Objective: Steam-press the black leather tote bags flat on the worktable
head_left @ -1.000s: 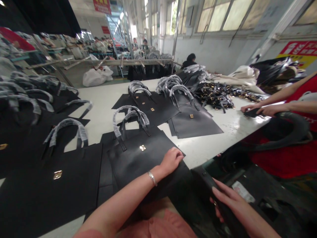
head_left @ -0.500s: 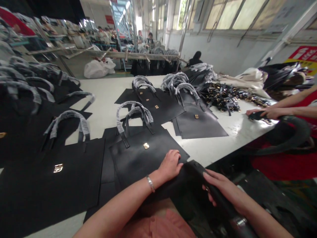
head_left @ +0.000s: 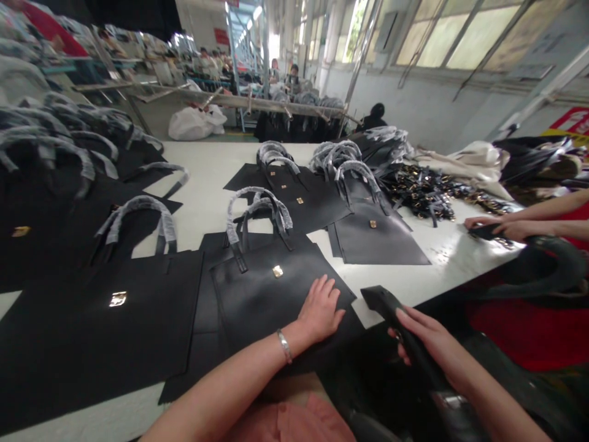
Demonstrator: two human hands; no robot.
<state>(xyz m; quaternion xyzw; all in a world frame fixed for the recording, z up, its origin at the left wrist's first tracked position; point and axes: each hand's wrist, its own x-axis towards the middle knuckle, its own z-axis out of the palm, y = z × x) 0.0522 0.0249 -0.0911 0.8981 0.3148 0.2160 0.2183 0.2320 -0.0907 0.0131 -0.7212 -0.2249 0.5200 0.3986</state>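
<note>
My left hand [head_left: 321, 309] lies flat, fingers stretched out, on the lower right part of a black tote bag [head_left: 267, 291] with a small gold clasp and paper-wrapped handles. The bag rests on top of other flat black bags on the white table [head_left: 202, 178]. My right hand [head_left: 426, 341] grips a black leather piece [head_left: 384, 304] at the table's near edge, its upper end sticking up beyond my fingers. A metal bracelet is on my left wrist.
More black bags [head_left: 105, 313] lie left, and two stacks [head_left: 368, 236] sit further back. A heap of dark straps with gold hardware [head_left: 421, 193] is at the right. Another person's hands [head_left: 494, 228] work at the table's right edge. Workers and racks fill the background.
My left hand has flattened out on the bag. My right hand has lifted the black piece up and rightwards, away from the left hand. The view has shifted a little to the left.
</note>
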